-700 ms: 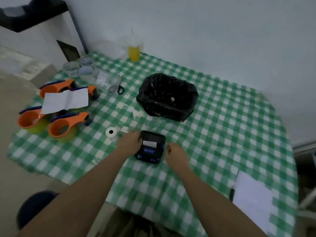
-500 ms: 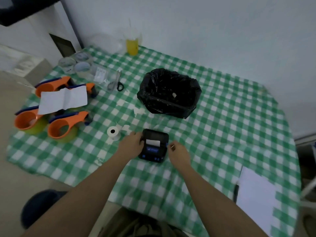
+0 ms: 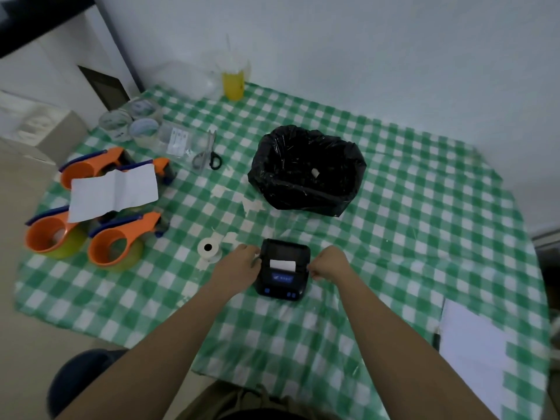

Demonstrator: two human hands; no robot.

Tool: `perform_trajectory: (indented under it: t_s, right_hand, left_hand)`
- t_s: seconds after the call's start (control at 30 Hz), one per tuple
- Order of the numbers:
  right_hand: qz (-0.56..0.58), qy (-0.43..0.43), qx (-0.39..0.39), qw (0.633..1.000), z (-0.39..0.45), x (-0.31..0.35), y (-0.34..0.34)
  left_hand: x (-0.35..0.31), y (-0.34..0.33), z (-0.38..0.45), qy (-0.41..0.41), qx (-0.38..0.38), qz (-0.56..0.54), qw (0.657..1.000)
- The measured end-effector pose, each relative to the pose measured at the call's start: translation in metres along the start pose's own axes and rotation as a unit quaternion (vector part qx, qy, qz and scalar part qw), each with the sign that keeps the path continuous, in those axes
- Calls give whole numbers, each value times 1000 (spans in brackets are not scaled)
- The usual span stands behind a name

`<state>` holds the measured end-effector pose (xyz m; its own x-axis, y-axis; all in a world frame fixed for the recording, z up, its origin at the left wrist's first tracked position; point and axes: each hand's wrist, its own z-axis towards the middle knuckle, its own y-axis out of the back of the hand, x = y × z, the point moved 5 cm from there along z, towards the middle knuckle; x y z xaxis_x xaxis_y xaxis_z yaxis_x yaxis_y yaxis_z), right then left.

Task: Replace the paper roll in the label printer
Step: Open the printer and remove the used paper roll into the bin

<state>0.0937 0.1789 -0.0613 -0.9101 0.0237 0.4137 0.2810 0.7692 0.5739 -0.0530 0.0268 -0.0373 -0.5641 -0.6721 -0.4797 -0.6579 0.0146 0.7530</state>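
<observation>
While the printer (image 3: pixel 283 268) sits near the table (image 3: pixel 424 207) front edge, the left hand (image 3: pixel 239 263) grips its left side, fingertips hidden. Curled against its right side, the right hand (image 3: pixel 328 263) hides its grip. Left of the printer stands a paper roll (image 3: pixel 208 249).

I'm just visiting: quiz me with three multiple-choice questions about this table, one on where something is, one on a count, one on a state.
1. Where is the white paper roll?
A. inside the black bin
B. left of the label printer
C. on the white paper sheet

2. How many orange tape dispensers are there?
A. two
B. four
C. six

3. How do the hands meet the printer?
A. one at each side
B. both lifted away
C. only one touches

Answers:
1 B, it lies on the cloth beside the label printer.
2 B, four orange bodies show.
3 A, left hand and right hand flank it.
</observation>
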Motion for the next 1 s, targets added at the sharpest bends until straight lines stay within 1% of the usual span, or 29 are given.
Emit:
perform_trajectory:
  t_s: [0.1,0.23,0.33,0.47,0.57,0.7,0.8,0.9,0.93,1.0]
  right_hand:
    - [3,-23,15,1000,1,-3,2]
    - [23,-31,11,999,2,-4,1]
    - [22,-34,0,999,2,-4,2]
    - [62,-37,7,997,4,-5,-2]
    - [35,-30,-3,999,5,-5,-4]
    - [52,-23,12,998,3,-8,-7]
    - [21,9,-10,1000,0,-11,-8]
    - [-24,73,-70,995,-19,-7,-1]
    - [-27,92,-90,991,-25,-6,1]
    - [1,122,-109,987,-34,-4,0]
  left_hand:
    - [1,-3,1,-5,0,-8,1000]
    - [2,-6,4,-5,0,-27,1000]
    - [2,-6,6,0,-2,-37,999]
    - [4,-6,6,7,-9,-36,999]
    - [4,-5,5,14,-8,-42,999]
    - [-2,-2,4,8,-8,-36,999]
    - [-6,-1,2,0,-14,-35,999]
    - [-7,1,1,-6,-17,-34,999]
    - [-8,2,0,-5,-15,-33,999]
    - [-9,2,0,-3,-13,-33,999]
